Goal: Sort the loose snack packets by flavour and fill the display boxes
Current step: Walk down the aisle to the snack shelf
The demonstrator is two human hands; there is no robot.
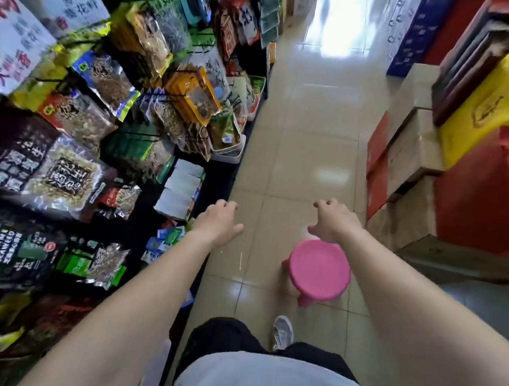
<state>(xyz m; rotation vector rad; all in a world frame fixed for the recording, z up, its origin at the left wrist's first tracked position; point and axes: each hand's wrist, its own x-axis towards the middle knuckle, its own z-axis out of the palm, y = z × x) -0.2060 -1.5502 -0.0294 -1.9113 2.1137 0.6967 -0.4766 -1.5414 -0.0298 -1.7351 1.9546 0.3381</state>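
In the head view, the left forearm (148, 291) hid part of the blurred loose snack packets (164, 240) at the shelf's (215, 186) front edge, near the white display boxes (182, 187). The left hand (219, 220) and the right hand (333, 222) were loosely curled and held nothing. The right one was over the pink stool (318, 271).

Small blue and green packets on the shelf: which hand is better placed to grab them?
Likely the left hand: it hangs empty beside the packets and display boxes; the right hand hangs farther off, above the pink stool.
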